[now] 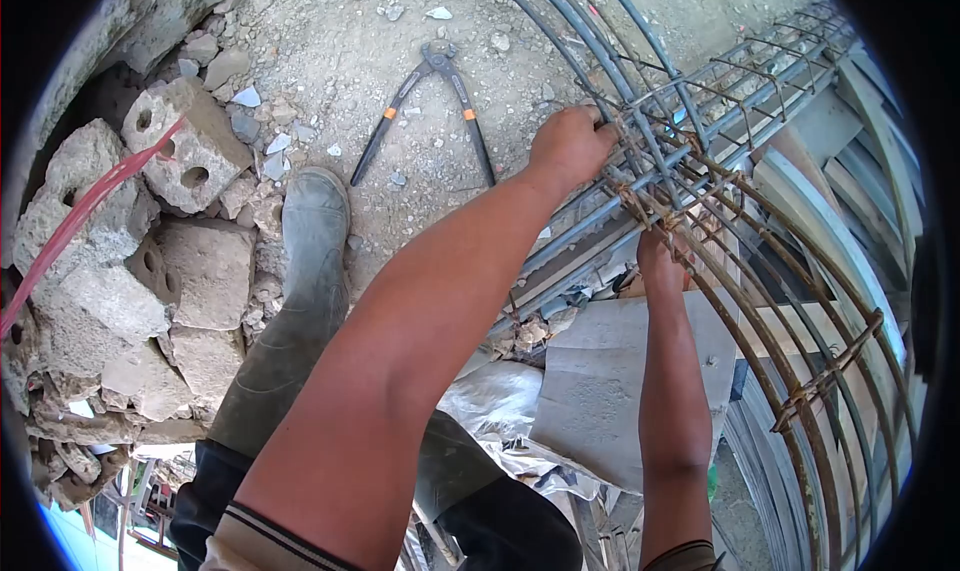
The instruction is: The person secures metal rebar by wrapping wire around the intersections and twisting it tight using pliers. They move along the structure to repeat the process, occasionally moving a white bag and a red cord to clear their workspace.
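My left hand (572, 149) is closed, its curled fingers against the steel bars where two rebar cages cross. Whatever it pinches is hidden by the fingers. My right hand (664, 255) reaches up from below to the same crossing, and rusty rebar (640, 203) covers most of its fingers. Bluish-grey rebar (572, 233) runs diagonally through the joint, held with stirrups. From it, long rusty bars (765, 356) curve down to the right. A pair of end-cutting pincers (437, 63) with black and orange handles lies on the ground, jaws up and handles spread.
Broken concrete blocks with holes (190, 151) are heaped at the left, with a red plastic strip (95, 206) across them. My rubber boot (315, 221) stands beside the rubble. A grey board (590, 391) and several long planks (765, 461) lie beneath the cage.
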`<state>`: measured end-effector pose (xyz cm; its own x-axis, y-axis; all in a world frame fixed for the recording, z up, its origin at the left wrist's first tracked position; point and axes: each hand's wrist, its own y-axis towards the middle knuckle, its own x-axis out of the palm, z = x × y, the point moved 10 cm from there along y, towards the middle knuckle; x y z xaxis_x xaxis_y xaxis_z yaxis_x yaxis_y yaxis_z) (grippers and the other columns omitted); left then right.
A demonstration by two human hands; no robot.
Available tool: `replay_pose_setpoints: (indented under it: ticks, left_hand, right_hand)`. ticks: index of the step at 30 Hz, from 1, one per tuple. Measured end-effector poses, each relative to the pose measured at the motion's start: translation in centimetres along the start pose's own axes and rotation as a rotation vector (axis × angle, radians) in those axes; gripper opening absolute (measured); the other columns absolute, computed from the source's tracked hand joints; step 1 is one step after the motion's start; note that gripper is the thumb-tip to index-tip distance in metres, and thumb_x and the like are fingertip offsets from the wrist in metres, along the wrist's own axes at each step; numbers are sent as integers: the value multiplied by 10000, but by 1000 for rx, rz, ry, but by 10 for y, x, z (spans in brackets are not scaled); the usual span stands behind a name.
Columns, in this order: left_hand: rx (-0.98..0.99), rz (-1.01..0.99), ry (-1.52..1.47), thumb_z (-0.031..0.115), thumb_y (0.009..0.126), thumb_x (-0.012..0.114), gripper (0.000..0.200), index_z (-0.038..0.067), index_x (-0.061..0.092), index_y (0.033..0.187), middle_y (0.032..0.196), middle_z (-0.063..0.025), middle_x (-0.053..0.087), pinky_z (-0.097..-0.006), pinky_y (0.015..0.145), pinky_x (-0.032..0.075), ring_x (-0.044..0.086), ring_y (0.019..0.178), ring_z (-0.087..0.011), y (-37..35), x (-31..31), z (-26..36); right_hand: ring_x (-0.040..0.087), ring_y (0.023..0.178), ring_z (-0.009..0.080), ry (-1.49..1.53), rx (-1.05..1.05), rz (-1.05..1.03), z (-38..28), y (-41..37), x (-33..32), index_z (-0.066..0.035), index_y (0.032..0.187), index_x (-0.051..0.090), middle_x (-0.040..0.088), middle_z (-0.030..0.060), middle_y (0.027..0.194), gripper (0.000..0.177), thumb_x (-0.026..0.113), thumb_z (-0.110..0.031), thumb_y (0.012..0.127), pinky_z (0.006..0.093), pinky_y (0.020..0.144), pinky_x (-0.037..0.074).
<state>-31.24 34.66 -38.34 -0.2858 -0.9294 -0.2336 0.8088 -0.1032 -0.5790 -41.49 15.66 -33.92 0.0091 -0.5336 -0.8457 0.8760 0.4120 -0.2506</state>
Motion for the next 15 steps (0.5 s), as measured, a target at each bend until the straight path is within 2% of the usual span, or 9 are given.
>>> replay_pose_setpoints:
  ticks: [3, 4, 5, 7, 8, 11, 12, 13, 15]
  left_hand:
    - [-58, -97, -8, 358, 847, 648, 371, 33, 714, 1014, 1040, -229, 694, -443, 889, 513, 667, 994, -370, 3, 11, -10]
    - [-76, -100, -65, 361, 838, 645, 382, 21, 714, 999, 986, -241, 695, -447, 856, 518, 672, 953, -382, 6, 11, -14]
    - [-88, -100, -117, 364, 829, 642, 393, 10, 715, 984, 932, -253, 696, -452, 822, 522, 677, 912, -394, 10, 8, -15]
    - [-99, -64, -82, 372, 823, 641, 405, 7, 714, 980, 929, -253, 697, -446, 825, 521, 678, 911, -393, 9, -2, -11]
    - [-116, -29, -50, 380, 817, 639, 416, 3, 714, 977, 926, -252, 697, -439, 827, 521, 679, 910, -392, 8, -8, -11]
    - [-108, 2, 1, 391, 820, 631, 428, 3, 714, 980, 926, -245, 700, -429, 830, 518, 680, 915, -385, 11, -11, -14]
    - [-165, -77, -18, 428, 831, 630, 441, 32, 722, 1002, 1016, -240, 698, -440, 908, 510, 666, 997, -384, 7, -12, -12]
    - [-154, -80, -15, 428, 831, 630, 441, 32, 722, 1002, 1016, -240, 698, -440, 908, 510, 666, 997, -384, 8, -17, -9]
    - [-117, -169, 103, 453, 844, 612, 465, 36, 720, 1019, 1033, -240, 695, -442, 910, 510, 665, 998, -390, 11, -12, -8]
  right_hand:
    - [686, 659, 231, -100, -4, 17, 1, -12, -2, -73, 927, 723, 702, 105, 808, 183, 577, -169, 874, 415, 529, 554]
    - [697, 828, 277, 197, 92, -230, 9, -12, 21, -62, 1080, 701, 700, 156, 927, 262, 571, -188, 890, 475, 672, 570]
    - [697, 828, 277, 197, 97, -220, 6, -4, 11, -62, 1080, 701, 700, 156, 927, 262, 571, -188, 890, 475, 672, 570]
    - [635, 1027, 383, 179, 146, -190, 0, 4, -14, -29, 1204, 604, 656, 236, 1095, 317, 516, -191, 946, 459, 873, 519]
    - [633, 1018, 390, 415, 292, -259, 8, 3, -11, -20, 1205, 604, 656, 241, 1090, 323, 528, -186, 940, 456, 873, 519]
    - [620, 1028, 414, 469, 381, -68, 8, -1, -15, -36, 1202, 614, 652, 242, 1107, 317, 545, -182, 929, 477, 888, 509]
    - [603, 1043, 433, 393, 204, -28, -4, -8, 4, -35, 1190, 622, 638, 257, 1124, 321, 563, -175, 908, 496, 915, 487]
    - [603, 1043, 433, 390, 213, -22, -5, -9, 6, -35, 1190, 622, 638, 257, 1124, 321, 563, -175, 908, 496, 915, 487]
    - [445, 1312, 411, -117, -111, -767, -34, -27, 55, -57, 1471, 401, 394, 230, 1490, 520, 449, -231, 984, 560, 1010, 413]
